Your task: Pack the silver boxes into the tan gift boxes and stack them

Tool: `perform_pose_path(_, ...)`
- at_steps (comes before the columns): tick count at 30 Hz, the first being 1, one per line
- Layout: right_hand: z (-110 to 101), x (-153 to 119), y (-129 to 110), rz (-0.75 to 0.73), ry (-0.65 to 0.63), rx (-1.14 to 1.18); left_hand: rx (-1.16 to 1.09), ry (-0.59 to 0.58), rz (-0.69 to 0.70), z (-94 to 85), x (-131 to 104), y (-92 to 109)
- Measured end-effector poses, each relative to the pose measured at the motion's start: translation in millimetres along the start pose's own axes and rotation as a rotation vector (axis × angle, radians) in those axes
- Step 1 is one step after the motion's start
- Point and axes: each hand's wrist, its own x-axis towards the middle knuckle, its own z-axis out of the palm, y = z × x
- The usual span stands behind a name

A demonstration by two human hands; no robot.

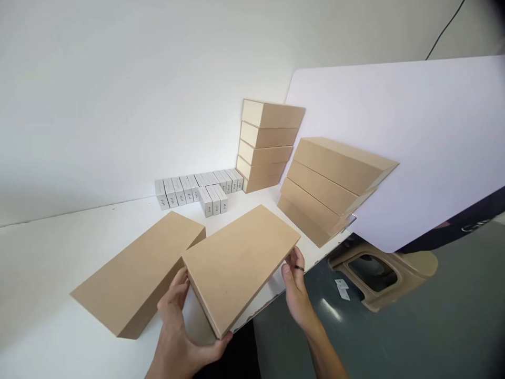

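A brown cardboard box (241, 263) is held tilted over the front part of the white table, its flat face turned up toward me. My left hand (183, 329) grips its left end, thumb at the near corner and fingers along the far side. At the opposite end, my right hand (295, 281) holds the right edge, with a dark ring on one finger; its fingertips are partly hidden behind the box. Left of it, another brown box (138, 268) lies on the table, close to my left hand.
Small white boxes (183, 190) stand in a row by the wall, with several more (213, 201) in front. Brown boxes form a tall stack (268, 147) and a nearer stack (331, 184). A white panel (398, 137) rises at right. Beyond the table edge, a beige plastic object (410, 279) is on the floor.
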Motion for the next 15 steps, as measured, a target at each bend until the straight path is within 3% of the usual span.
perform_pose_path(4, -4, 6, 10, -0.022, 0.049, 0.026, -0.123, -0.036, -0.096, 9.3, 6, 18)
perform_pose_path(7, -9, 18, 16, -0.043, 0.103, 0.025, -0.145, -0.136, -0.132, 15.5, 16, 22)
perform_pose_path(12, -22, 52, 20, -0.043, 0.189, -0.017, -0.19, -0.387, -0.193, 33.1, 50, 7)
perform_pose_path(15, -30, 66, 19, -0.016, 0.232, -0.044, -0.252, -0.397, -0.228, 49.4, 76, -3)
